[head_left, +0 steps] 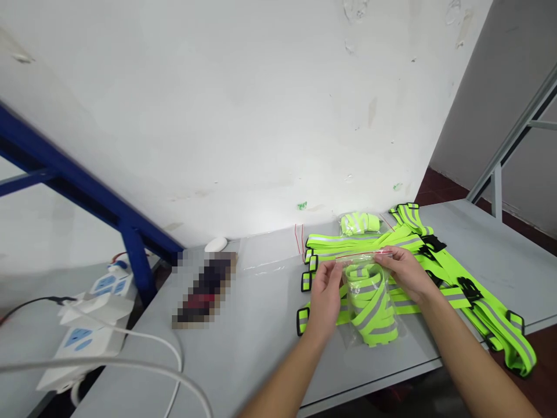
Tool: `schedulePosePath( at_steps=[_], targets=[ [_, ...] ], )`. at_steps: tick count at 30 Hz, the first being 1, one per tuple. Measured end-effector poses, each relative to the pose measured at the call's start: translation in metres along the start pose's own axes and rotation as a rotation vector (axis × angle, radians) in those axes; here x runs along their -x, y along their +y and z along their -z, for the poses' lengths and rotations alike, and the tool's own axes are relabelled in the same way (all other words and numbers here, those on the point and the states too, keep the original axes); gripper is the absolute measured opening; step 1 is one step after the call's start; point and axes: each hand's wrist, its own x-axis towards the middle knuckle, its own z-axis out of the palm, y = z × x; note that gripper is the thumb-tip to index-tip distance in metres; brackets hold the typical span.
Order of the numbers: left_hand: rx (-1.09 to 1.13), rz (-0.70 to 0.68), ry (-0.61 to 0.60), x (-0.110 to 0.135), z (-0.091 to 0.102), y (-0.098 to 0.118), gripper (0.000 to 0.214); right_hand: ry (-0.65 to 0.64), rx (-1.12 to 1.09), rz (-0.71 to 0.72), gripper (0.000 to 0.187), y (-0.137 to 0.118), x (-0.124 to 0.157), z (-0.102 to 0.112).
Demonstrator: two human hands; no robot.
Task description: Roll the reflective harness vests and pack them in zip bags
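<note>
Between my two hands is a clear zip bag (346, 334) with a red seal line along its top. Inside it lies a folded neon-yellow reflective strap (369, 307) with grey stripes. My left hand (325, 293) pinches the bag's upper left corner. At the upper right, my right hand (404, 270) has its fingers closed on the seal edge. Behind and beside the bag, loose reflective straps (456, 270) with black buckles are spread over the grey table (270, 313). Another bagged strap (360, 223) rests by the wall.
Flat empty zip bags (270, 252) with red seal lines lie left of the straps. A white rounded object (216, 244) and a pixelated item (206, 290) are farther left. Power strips (93, 325) and a white cable (178, 354) occupy the left side. A blue metal frame (134, 249) stands there.
</note>
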Motion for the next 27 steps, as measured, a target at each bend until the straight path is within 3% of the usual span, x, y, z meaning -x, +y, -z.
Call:
schedulePosePath(
  at_steps=[5, 10, 16, 22, 27],
  targets=[
    [-0.105, -0.085, -0.002, -0.002, 0.003, 0.001, 0.030, -0.030, -0.016, -0.030, 0.029, -0.001, 0.001, -0.002],
    [-0.203, -0.262, -0.017, 0.003, 0.004, 0.006, 0.027, -0.057, -0.002, -0.009, 0.029, 0.001, 0.001, -0.001],
    [-0.226, -0.361, -0.030, 0.014, 0.002, 0.010, 0.024, -0.183, 0.415, 0.150, 0.029, -0.032, 0.011, 0.001],
    [-0.187, -0.573, 0.043, 0.020, 0.005, 0.010, 0.015, -0.314, 0.786, 0.373, 0.018, -0.081, 0.030, -0.018],
    [-0.124, -0.651, 0.047, 0.025, 0.006, 0.013, 0.015, -0.375, 0.941, 0.489, 0.018, -0.088, 0.043, -0.029]
  ],
)
